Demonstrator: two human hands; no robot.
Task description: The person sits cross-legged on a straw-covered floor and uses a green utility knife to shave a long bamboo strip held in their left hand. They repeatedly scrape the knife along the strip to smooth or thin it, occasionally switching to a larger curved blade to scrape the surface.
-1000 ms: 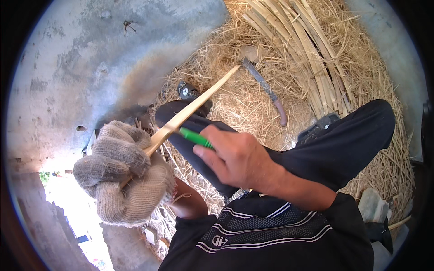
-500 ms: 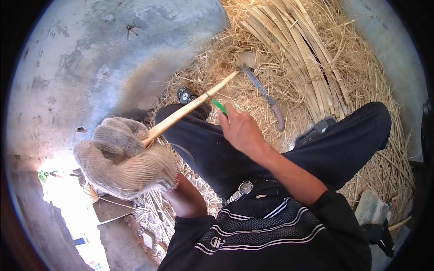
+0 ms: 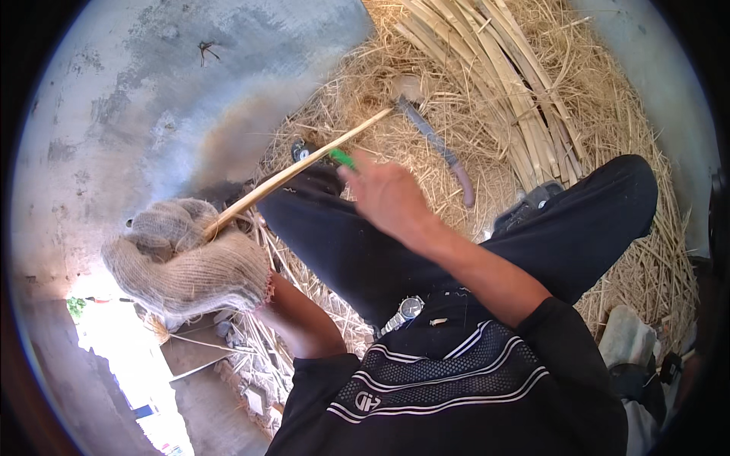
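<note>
Spanning the frame's centre-left, the pale strip [image 3: 293, 170] appears light, stiff, splinter-prone; hold its lower end. The gloved left grip [image 3: 190, 258] clenches that end; the right grip [image 3: 391, 199] pinches a green handle [image 3: 341, 158].

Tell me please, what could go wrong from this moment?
The bare right hand holds a green tool close to the pale strip; a slip might hurt that hand or the bent left leg below. The gloved left hand grips the strip only near one end, so the free end may swing. A large knife lies uncovered on the straw near that end and could be touched by accident.
</note>
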